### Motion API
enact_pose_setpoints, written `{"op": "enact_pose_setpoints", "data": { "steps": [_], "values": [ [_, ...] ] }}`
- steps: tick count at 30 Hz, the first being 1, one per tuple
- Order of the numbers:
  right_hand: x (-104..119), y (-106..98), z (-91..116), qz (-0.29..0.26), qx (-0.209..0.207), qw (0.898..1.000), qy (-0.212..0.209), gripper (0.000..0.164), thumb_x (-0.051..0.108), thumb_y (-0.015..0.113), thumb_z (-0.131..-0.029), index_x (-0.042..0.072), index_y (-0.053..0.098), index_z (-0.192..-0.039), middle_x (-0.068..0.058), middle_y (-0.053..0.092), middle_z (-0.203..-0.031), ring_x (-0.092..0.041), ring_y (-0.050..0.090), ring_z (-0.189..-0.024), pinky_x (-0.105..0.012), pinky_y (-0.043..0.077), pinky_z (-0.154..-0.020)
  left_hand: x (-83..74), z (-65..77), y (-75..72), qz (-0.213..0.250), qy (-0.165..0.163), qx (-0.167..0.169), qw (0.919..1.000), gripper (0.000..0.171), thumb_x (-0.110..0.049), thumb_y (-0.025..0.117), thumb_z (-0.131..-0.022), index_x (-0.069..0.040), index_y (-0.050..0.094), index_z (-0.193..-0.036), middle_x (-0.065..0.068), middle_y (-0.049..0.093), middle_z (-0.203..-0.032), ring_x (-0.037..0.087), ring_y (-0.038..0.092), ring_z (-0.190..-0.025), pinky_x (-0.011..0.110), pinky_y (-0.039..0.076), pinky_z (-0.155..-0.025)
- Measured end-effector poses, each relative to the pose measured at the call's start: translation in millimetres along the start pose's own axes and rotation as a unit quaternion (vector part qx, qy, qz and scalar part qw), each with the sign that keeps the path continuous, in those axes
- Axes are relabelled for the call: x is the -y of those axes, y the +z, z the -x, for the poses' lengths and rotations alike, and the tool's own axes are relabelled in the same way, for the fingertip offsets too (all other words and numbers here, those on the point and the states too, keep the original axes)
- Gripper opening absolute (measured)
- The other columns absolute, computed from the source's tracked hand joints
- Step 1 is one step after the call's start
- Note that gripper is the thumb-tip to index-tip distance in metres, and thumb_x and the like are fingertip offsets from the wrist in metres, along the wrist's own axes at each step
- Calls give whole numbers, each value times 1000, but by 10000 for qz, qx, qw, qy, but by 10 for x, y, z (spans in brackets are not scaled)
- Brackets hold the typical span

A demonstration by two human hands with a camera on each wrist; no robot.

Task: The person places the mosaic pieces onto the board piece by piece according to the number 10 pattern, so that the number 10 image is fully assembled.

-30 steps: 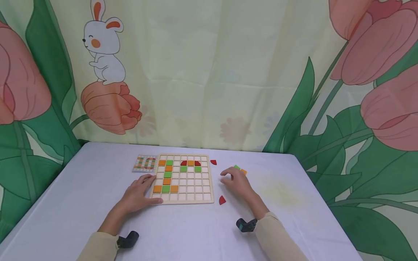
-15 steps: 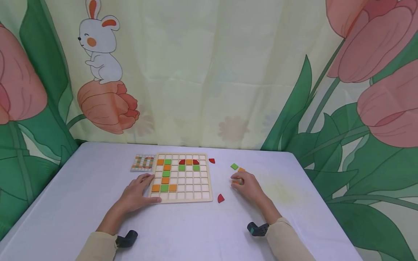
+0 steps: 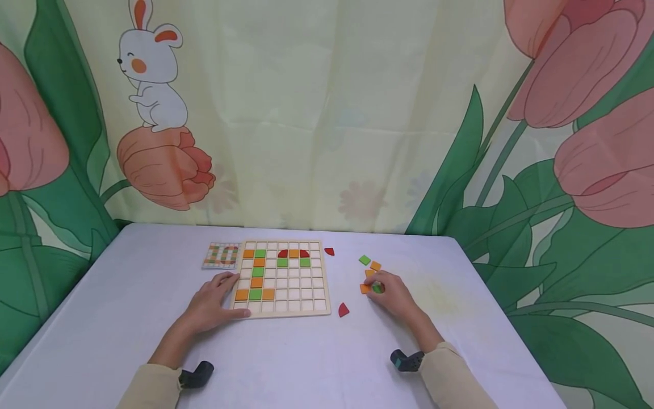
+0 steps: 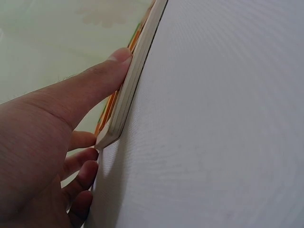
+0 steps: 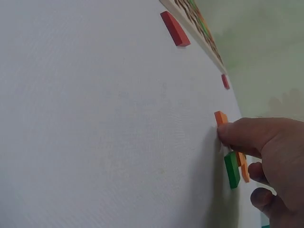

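Observation:
A wooden grid board (image 3: 327, 295) lies on the table, with orange and green square tiles and red rounded pieces in some of its cells. My left hand (image 3: 208, 304) rests at its near left corner, thumb on the front rim and fingers against the left side. To the right of the board, my right hand (image 3: 393, 294) pinches an orange square tile (image 3: 365, 288) at the tabletop; the index fingertip is hidden in the right wrist view. Under that hand lies a green tile (image 5: 232, 170). Just beyond the fingers is another orange tile (image 3: 369, 273).
Farther back lie a green tile (image 3: 364, 259) and an orange tile (image 3: 375, 265). Two red quarter-round pieces, one near (image 3: 343, 309) and one far (image 3: 329, 251), sit right of the board. A printed pattern card (image 3: 214, 257) touches the board's left side.
My right hand has moved right and come down onto the loose tiles, its thumb and finger closing at an orange one. The left hand stays at the board's corner. The head view shifts slightly.

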State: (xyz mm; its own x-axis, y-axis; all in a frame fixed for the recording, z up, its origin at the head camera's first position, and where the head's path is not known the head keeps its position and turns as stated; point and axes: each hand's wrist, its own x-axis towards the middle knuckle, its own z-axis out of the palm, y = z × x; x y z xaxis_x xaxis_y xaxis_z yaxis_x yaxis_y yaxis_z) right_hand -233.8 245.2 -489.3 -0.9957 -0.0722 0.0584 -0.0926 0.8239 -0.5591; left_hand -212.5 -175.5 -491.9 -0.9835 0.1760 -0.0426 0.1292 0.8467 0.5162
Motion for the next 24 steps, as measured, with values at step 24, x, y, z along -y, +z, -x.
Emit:
{"op": "enact_pose_setpoints", "data": {
  "steps": [24],
  "values": [
    [356, 172, -137, -110, -88, 9981, -599, 18, 20, 78, -82, 17, 75, -100, 5, 72, -99, -14, 60, -95, -33, 52, -84, 58, -43, 26, -27, 62, -68, 10000, 106, -64, 76, -68, -8, 36, -149, 19, 34, -150, 42, 39, -128, 63, 36, -101]
  ]
}}
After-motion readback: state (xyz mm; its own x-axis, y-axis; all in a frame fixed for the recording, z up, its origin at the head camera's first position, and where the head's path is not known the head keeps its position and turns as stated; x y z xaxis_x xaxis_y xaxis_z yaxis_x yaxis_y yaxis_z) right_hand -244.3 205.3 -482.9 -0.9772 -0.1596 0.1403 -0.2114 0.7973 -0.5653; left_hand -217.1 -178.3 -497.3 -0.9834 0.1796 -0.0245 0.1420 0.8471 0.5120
